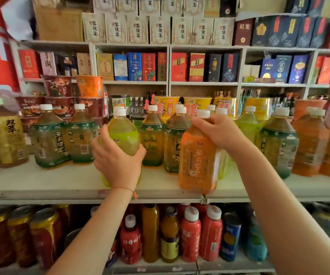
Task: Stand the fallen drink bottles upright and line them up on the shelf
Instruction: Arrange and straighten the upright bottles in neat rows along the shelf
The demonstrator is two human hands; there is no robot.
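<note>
My left hand [116, 161] grips the body of a yellow-green drink bottle [123, 133] that stands upright near the front of the white shelf [61, 185]. My right hand [217, 132] grips the shoulder of an orange drink bottle [197, 161], just under its white cap; that bottle stands upright at the shelf's front edge. Behind them a row of green-labelled tea bottles [50, 137] stands upright along the shelf. More orange bottles [308, 145] stand at the right.
A large yellow-labelled bottle [5, 135] stands at the far left. Instant-noodle cups [88, 86] are stacked behind the bottle row. Boxed goods [134, 66] fill the upper shelves. Red bottles [190, 235] and cans [43, 235] fill the shelf below.
</note>
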